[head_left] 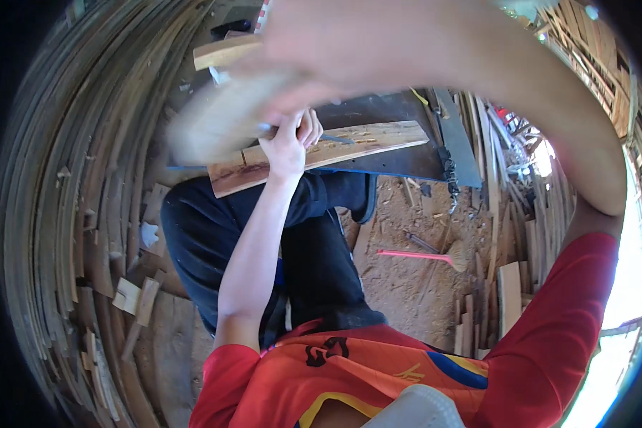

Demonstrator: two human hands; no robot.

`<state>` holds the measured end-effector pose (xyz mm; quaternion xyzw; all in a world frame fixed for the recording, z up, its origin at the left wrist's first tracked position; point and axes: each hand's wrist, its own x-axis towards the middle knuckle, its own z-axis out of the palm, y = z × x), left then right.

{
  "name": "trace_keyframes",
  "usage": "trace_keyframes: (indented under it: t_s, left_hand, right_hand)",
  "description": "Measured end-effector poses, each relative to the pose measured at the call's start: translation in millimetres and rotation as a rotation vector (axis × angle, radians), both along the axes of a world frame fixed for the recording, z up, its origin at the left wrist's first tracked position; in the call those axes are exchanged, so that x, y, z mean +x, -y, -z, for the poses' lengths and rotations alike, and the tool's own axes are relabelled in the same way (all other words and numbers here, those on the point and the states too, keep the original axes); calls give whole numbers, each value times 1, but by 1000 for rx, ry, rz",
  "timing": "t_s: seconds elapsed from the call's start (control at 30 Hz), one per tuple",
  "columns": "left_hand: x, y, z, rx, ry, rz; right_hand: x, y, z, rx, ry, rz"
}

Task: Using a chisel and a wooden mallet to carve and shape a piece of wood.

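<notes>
A long wooden board (392, 135) lies aslant over a dark work surface and my bent leg, its near end toward the left. Cuts and rough chipped spots show along its top. My left hand (287, 150) is closed around a chisel (339, 139), whose dark metal blade points right along the board. Above it, close to the camera, my right hand (314, 60) is raised and blurred by motion. It grips a pale wooden mallet (210, 121), also smeared, which covers part of the board's left side and the area behind.
Long wood strips (100, 143) are stacked along the left, with more upright pieces on the right. A pink-handled brush (414, 255) rests on the sawdust-covered floor. Behind the mallet is another wood block (225, 53). A dark chain (451, 175) hangs by the surface's right end.
</notes>
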<state>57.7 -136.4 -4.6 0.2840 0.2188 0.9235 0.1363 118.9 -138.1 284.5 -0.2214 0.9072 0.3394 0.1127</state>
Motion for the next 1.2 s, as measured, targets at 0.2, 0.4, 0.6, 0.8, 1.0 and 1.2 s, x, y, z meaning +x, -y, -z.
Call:
trace_keyframes:
  t_s: [0.2,0.4,0.6,0.8,1.0,1.2]
  left_hand:
    - [7,7,4,-61,-78,-87]
    - [13,-4,-18,-122,-158,4]
    - [0,27,-72,-239,-310,31]
    - [-13,29,-74,-271,-483,-7]
    - [-2,60,-42,-219,-286,-232]
    - [-10,132,-61,-314,-265,-482]
  right_hand:
    - [7,-62,46,-522,-176,-93]
    - [123,-133,148,-1680,-607,546]
    - [166,-149,270,-2372,-874,939]
    - [176,-148,312,-2438,-769,987]
    - [185,-135,345,-2468,-589,1007]
    - [197,-114,369,-2591,-338,1008]
